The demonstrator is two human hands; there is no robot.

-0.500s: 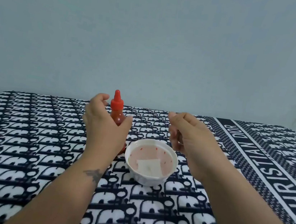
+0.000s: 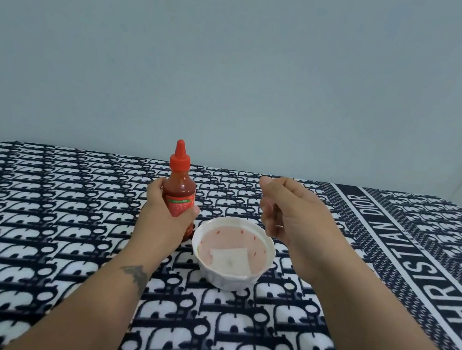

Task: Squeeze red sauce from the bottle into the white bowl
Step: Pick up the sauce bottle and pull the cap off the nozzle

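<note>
A red sauce bottle with a pointed red cap stands upright, just left of the white bowl. My left hand is wrapped around the bottle's lower half, and its base is hidden behind my palm. The bowl sits on the cloth and has a pinkish inside with small red marks and a pale square patch at the bottom. My right hand hovers above the bowl's far right rim, fingers loosely curled and holding nothing that I can see.
A black-and-white patterned cloth covers the whole surface, with a lettered stripe running along the right side. A plain pale wall rises behind the far edge.
The bottle stands higher in my left hand, with more of its body and label showing above my fingers. My right hand has barely shifted.
</note>
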